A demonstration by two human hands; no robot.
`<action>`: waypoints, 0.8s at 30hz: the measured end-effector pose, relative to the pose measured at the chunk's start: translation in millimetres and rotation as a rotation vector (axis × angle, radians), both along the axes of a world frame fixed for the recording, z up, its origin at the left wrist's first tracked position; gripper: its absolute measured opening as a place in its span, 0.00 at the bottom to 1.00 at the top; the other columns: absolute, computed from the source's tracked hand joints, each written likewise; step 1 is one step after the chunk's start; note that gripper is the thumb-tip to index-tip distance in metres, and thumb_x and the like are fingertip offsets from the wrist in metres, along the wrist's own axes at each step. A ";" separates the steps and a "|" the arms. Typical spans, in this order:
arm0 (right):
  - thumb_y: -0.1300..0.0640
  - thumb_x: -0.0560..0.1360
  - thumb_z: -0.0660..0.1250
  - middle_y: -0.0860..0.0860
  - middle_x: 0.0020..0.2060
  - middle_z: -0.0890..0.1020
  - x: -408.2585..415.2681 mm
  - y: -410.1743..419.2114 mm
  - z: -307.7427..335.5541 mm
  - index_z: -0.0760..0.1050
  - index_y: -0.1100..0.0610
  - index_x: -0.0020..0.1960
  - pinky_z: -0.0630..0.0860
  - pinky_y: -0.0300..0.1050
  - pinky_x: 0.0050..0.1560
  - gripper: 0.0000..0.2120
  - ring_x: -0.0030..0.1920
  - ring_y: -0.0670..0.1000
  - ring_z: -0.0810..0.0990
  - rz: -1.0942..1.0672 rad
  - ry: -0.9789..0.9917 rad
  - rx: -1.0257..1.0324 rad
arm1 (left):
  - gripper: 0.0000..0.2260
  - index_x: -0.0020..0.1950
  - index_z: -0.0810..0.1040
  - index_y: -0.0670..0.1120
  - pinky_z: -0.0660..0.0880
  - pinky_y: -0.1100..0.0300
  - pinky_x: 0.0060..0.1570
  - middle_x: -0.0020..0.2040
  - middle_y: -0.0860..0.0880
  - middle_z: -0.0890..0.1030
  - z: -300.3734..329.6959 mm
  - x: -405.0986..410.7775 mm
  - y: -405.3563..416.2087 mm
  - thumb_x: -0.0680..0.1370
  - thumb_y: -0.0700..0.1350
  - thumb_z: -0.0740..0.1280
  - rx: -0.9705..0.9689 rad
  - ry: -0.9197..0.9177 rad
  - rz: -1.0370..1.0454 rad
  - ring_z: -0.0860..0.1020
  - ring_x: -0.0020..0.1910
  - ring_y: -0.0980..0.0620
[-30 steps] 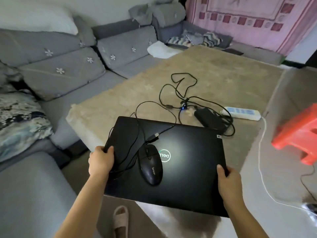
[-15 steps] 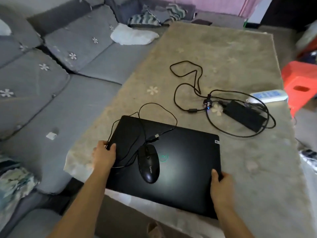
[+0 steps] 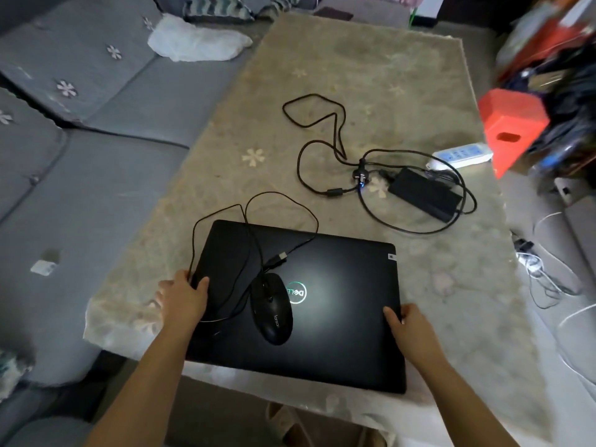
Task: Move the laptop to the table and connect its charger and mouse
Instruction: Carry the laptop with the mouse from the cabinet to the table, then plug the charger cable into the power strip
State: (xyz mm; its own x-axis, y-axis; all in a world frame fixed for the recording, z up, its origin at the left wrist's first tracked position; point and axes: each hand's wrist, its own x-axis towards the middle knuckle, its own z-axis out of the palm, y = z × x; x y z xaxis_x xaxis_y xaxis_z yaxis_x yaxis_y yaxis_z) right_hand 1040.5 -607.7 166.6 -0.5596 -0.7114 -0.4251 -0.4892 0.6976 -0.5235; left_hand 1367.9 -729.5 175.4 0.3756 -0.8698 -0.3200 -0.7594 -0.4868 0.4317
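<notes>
A closed black laptop (image 3: pixel 338 304) lies at the near edge of the table (image 3: pixel 371 79), which has a beige flowered cover. My left hand (image 3: pixel 182 298) grips its left edge and my right hand (image 3: pixel 409 324) grips its right edge. A black wired mouse (image 3: pixel 272 309) rests on the lid, its cable (image 3: pixel 280 201) looping onto the table and its USB plug (image 3: pixel 279 257) lying on the lid. The black charger brick (image 3: pixel 424 193) with tangled cords sits farther back on the right, next to a white power strip (image 3: pixel 461 154).
A grey sofa (image 3: pixel 96 130) runs along the left of the table, with a white cloth (image 3: pixel 193 40) on it. A red plastic stool (image 3: pixel 512 124) stands at the right. White cables (image 3: pixel 545 275) trail on the floor at the right. A slipper (image 3: pixel 283 421) shows below.
The laptop has gone forward and down from over the table's near edge onto the tabletop. Both hands stay on its edges. The view tilted down and closer to the table.
</notes>
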 end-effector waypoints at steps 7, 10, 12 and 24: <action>0.52 0.76 0.61 0.62 0.55 0.80 -74.1 -17.4 42.8 0.73 0.64 0.58 0.68 0.44 0.51 0.17 0.55 0.60 0.77 0.046 -0.038 -0.077 | 0.23 0.68 0.62 0.41 0.65 0.38 0.60 0.63 0.33 0.67 43.8 -88.5 -4.2 0.74 0.39 0.63 -0.380 -0.018 -0.212 0.66 0.61 0.34; 0.53 0.76 0.60 0.63 0.55 0.79 -109.7 -36.0 60.0 0.73 0.63 0.57 0.70 0.47 0.52 0.16 0.54 0.61 0.77 0.082 0.009 -0.103 | 0.19 0.65 0.67 0.42 0.69 0.47 0.57 0.60 0.37 0.71 51.7 -146.5 -11.7 0.74 0.37 0.63 -0.465 0.092 -0.431 0.68 0.59 0.40; 0.54 0.76 0.60 0.63 0.55 0.79 -147.6 -55.7 65.6 0.74 0.63 0.57 0.70 0.47 0.53 0.15 0.54 0.61 0.77 0.106 0.050 -0.111 | 0.17 0.63 0.70 0.42 0.69 0.52 0.56 0.57 0.38 0.73 50.9 -201.8 -22.6 0.75 0.36 0.62 -0.480 0.196 -0.548 0.70 0.57 0.42; 0.57 0.76 0.57 0.62 0.53 0.77 -300.4 -306.7 29.7 0.75 0.61 0.53 0.71 0.52 0.53 0.12 0.55 0.63 0.75 0.611 0.280 -0.347 | 0.15 0.57 0.74 0.46 0.73 0.49 0.55 0.56 0.42 0.78 -46.6 -439.1 -116.3 0.74 0.48 0.56 -0.547 0.018 -0.638 0.70 0.57 0.45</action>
State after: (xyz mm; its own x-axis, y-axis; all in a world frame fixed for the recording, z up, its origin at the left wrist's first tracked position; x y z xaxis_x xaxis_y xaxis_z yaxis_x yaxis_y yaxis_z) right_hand 740.1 -914.4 196.3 -0.0771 -0.9968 -0.0197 -0.8832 0.0775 -0.4626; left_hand 928.7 -845.8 128.9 -0.2421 -0.9478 0.2077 -0.8088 0.3154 0.4964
